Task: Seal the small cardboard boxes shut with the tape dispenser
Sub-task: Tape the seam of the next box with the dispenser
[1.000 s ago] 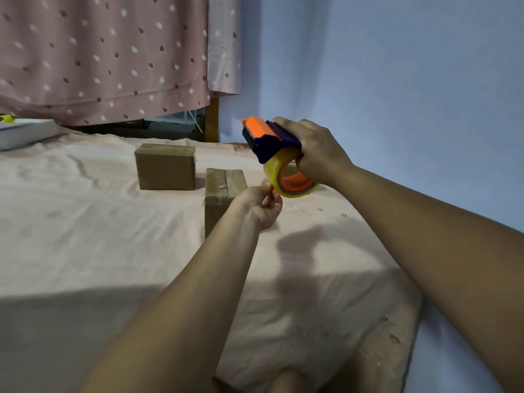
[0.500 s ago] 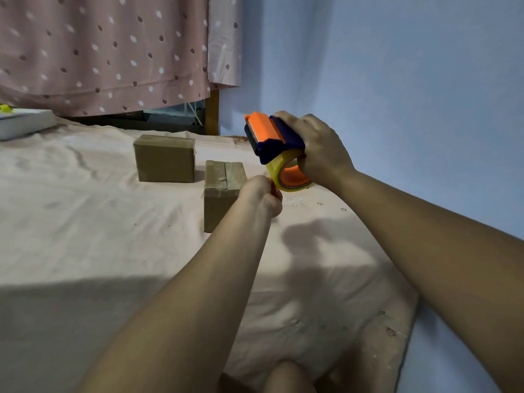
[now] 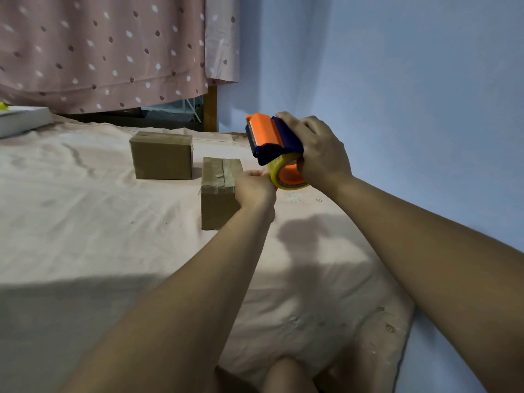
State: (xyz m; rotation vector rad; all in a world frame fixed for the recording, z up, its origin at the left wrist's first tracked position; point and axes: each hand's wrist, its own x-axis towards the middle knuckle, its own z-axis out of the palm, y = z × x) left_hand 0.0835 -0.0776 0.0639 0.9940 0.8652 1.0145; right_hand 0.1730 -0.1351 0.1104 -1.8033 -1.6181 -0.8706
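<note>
Head view: nearer brown cardboard box [image 3: 218, 199] appears taped; orange-and-blue tape dispenser [image 3: 269, 137] is clasped by the right grip [image 3: 320, 154], its yellow tape [image 3: 274, 173] seemingly pinched by the left grip [image 3: 255, 191].

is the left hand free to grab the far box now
Likely not: the left hand seems pinching at the tape roll held by the right hand, and the near box stands between it and the far box.

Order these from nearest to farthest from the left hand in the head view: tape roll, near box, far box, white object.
1. tape roll, right at the left hand.
2. near box, just left of it.
3. far box, farther back left.
4. white object, far left edge.
</note>
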